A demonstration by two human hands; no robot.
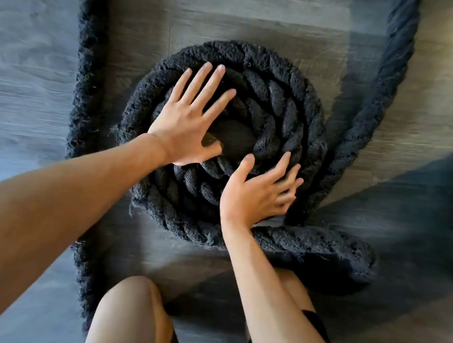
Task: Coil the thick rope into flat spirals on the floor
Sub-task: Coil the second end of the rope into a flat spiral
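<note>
Black, thick rope (282, 99) wound in a flat spiral on the grey wood floor (30, 75), mid-frame. Left hand (188, 120) flat on the spiral's centre, fingers straight and spread wide, holding nothing. Right hand (256, 193) on the turns at 5 o'clock, fingers splayed and blurred, gripping nothing. Loose rope off the coil at 5 o'clock, up toward 1 o'clock; another stretch from 11 down to 7. Bare knees (131, 311) at 6 o'clock.
</note>
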